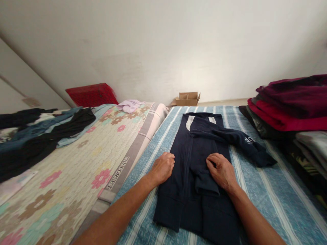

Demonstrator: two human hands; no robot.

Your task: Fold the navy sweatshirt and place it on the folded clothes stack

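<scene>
A navy blue jacket (180,160) with white shoulder patches lies partly folded in front of me. One sleeve is folded down over its body, its cuff near the hem. The other sleeve (230,136), with white lettering, stretches out to the right. My left hand (163,166) is closed at the jacket's left edge, fingers curled in against the cloth. On the other side, my right hand (221,170) has its thumb and fingers bent together on the folded sleeve and the jacket's right side. The fingertips of both hands are partly hidden.
The jacket lies on a blue striped sheet (258,204). Folded clothes (288,102) are stacked at the right. Left is a floral mattress (102,149) with dark trousers (51,143) and a pale cloth (130,105). A red case (92,95) and a cardboard box (187,98) stand by the wall.
</scene>
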